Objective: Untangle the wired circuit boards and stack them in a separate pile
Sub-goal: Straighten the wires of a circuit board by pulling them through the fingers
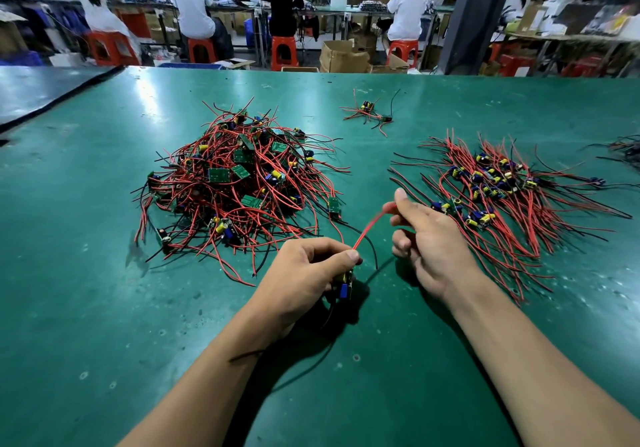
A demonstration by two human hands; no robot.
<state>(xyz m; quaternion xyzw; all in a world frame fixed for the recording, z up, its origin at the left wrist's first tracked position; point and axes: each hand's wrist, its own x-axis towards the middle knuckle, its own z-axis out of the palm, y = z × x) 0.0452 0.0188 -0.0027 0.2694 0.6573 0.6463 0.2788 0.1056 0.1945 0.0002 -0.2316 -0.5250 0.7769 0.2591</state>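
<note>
Progress maybe half: sorted pile (502,197) lies right on tabletop (104,308), big tangled heap (239,183) left waits. Left hand (308,270) grips one circuit board (343,289), right hand (429,238) pinches its red wire (372,228) — near front, between piles.

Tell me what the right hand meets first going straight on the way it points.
Likely the small far cluster; the right hand points up the gap between tangled pile and sorted pile. Depth unclear.

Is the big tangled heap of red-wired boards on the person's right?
No, the tangled heap of red-wired green circuit boards lies on the left; the neater, combed-out pile lies right.
</note>
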